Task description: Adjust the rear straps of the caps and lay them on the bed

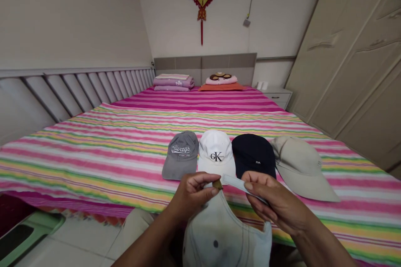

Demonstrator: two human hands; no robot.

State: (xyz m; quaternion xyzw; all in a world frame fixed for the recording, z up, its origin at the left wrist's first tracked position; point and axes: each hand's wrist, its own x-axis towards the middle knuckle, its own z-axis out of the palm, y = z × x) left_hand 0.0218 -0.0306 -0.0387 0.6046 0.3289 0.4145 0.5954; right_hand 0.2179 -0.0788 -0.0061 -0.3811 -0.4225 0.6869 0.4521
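I hold a pale white cap (225, 233) in front of me, its back facing up. My left hand (194, 196) pinches the brass buckle (217, 185) of its rear strap. The loose strap end (233, 182) is gripped between the fingers of my right hand (275, 204). Just beyond my hands, a row of caps lies on the striped bed (125, 142): a grey cap (181, 154), a white cap (216, 152), a dark navy cap (254, 155) and a beige cap (300, 167).
Folded purple bedding (173, 82) and a pink and orange pillow (222, 82) lie at the headboard. A white nightstand (278, 95) and wardrobe doors (354, 66) stand to the right. A green plastic stool (28, 233) is on the floor at lower left.
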